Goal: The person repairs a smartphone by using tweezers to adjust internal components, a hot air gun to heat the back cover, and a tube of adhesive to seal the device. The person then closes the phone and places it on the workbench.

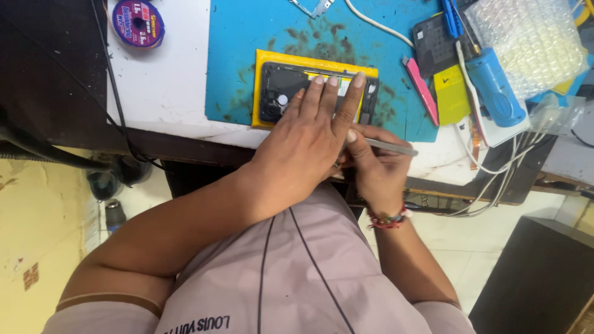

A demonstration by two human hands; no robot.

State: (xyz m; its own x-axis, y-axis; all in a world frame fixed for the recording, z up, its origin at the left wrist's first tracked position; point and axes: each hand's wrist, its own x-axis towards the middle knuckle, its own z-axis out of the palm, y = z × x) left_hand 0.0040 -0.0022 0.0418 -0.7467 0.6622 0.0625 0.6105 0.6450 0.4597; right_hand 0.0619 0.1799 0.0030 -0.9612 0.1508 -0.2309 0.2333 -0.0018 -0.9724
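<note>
An opened black phone (281, 93) lies on a yellow pad (266, 59) on the blue work mat (247, 37). My left hand (309, 142) rests flat on the phone with its fingers spread over the right half, holding it down. My right hand (377, 167) sits just below and to the right of it at the table's front edge, gripping a thin metal tool (390, 147) that points right. The tool's tip near the phone is hidden behind my left hand.
A pink pry tool (422, 89), a blue handled screwdriver (495, 89), bubble wrap (526, 43), a black board (433, 43) and white cables (495, 167) crowd the right side. A round wick spool (137, 23) sits at back left. A black cord (117, 105) hangs over the table's edge.
</note>
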